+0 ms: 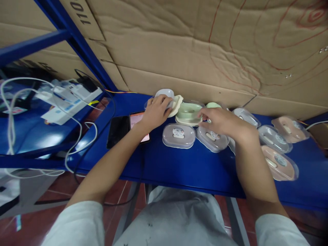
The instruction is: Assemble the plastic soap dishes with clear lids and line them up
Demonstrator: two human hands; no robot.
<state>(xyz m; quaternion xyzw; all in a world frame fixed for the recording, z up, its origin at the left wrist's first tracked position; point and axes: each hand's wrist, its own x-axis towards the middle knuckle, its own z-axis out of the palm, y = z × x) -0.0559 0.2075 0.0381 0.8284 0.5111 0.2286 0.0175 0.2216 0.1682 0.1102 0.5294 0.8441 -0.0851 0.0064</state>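
Note:
My left hand (159, 108) is closed over a clear-lidded oval box (164, 92) at the back of the blue table, its fingers curled across the top. Against that box leans a cream, wavy-edged piece (177, 105), partly under my fingers. A pale green oval box (188, 112) with a clear cover stands between my hands. My right hand (215, 119) has its curled fingertips on the green box's right end; the hand hides part of what lies behind. Just in front are a labelled clear-lidded grey-pink box (178, 136) and a similar box (214, 139) below my right hand.
More lidded boxes lie to the right, some peach (280, 163) and some greyish (274, 138). Two phones, one dark (118, 131) and one lit (137, 118), rest left. A power strip (74, 104) with loose cables is farther left. Cardboard (164, 51) walls the back.

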